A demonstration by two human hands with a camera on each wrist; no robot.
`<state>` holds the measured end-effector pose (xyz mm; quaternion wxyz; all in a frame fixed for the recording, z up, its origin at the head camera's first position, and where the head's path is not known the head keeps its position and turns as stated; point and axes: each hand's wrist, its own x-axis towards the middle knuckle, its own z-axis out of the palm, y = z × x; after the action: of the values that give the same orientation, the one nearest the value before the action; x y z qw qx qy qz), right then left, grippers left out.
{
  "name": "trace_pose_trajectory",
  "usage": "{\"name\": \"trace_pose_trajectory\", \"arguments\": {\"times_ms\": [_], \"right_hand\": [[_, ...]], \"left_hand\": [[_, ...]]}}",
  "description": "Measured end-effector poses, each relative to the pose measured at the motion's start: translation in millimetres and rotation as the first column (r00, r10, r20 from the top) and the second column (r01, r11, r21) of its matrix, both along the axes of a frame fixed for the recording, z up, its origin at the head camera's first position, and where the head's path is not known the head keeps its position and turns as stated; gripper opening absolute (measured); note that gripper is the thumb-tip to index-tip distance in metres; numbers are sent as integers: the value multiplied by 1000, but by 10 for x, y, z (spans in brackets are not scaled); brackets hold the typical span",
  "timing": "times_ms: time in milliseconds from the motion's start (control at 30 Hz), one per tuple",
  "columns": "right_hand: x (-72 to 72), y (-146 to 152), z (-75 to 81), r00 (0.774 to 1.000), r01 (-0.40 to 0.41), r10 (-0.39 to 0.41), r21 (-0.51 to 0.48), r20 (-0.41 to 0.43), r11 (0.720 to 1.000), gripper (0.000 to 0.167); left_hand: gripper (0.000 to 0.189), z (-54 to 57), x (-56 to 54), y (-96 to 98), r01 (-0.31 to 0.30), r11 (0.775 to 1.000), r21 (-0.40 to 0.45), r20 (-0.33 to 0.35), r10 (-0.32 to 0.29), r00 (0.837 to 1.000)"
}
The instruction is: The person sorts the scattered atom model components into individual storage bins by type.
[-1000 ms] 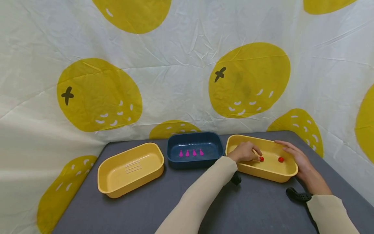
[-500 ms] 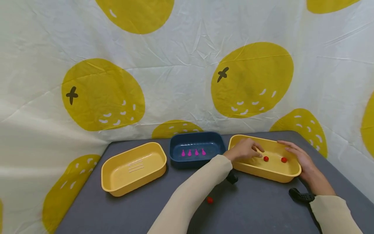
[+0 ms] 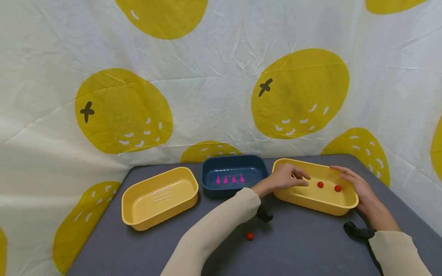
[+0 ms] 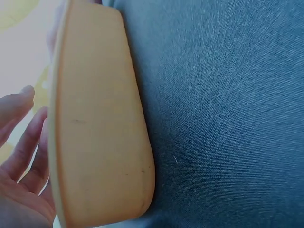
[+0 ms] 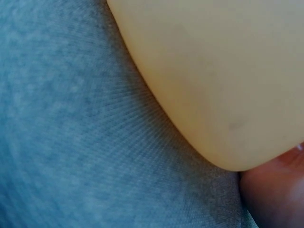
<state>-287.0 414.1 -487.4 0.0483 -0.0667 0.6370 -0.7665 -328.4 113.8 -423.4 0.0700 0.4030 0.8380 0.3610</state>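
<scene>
My left hand (image 3: pixel 287 178) hovers over the left part of the right-hand yellow tray (image 3: pixel 312 205), fingers loosely bent and holding nothing. To the right of its fingertips, two small red balls lie on the tray floor, a nearer ball (image 3: pixel 320 184) and a farther ball (image 3: pixel 337 188). My right hand (image 3: pixel 359 191) rests along the tray's right end, its fingers fairly straight against the rim; the thumb is hidden. In the left wrist view the tray's outer wall (image 4: pixel 99 118) covers part of the left hand's fingers. The right wrist view mostly holds the tray wall (image 5: pixel 223 80).
Another red ball (image 3: pixel 249 236) lies on the grey table (image 3: pixel 297 245) near the left sleeve. A dark blue tray (image 3: pixel 235 191) holds several pink pin-shaped pieces (image 3: pixel 226 179). The left yellow tray (image 3: pixel 165 214) holds several thin pale sticks (image 3: pixel 162 195). A fruit-patterned cloth hangs behind.
My left fingertips, earlier at a red ball, have drawn back left from it. That ball has shifted right, closer to the other. The ball on the table has come out from behind the left sleeve.
</scene>
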Motion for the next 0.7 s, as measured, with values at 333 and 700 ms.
{"name": "trace_pose_trajectory", "arguments": {"times_ms": [333, 700], "right_hand": [[11, 7, -6, 1000, -22, 22, -34, -14, 999, 41], [12, 9, -9, 999, -41, 40, -57, -17, 998, 41]], "left_hand": [[27, 48, 96, -308, 47, 989, 140, 26, -51, 998], [25, 11, 317, -994, -8, 979, 206, 15, 5, 1000]]}}
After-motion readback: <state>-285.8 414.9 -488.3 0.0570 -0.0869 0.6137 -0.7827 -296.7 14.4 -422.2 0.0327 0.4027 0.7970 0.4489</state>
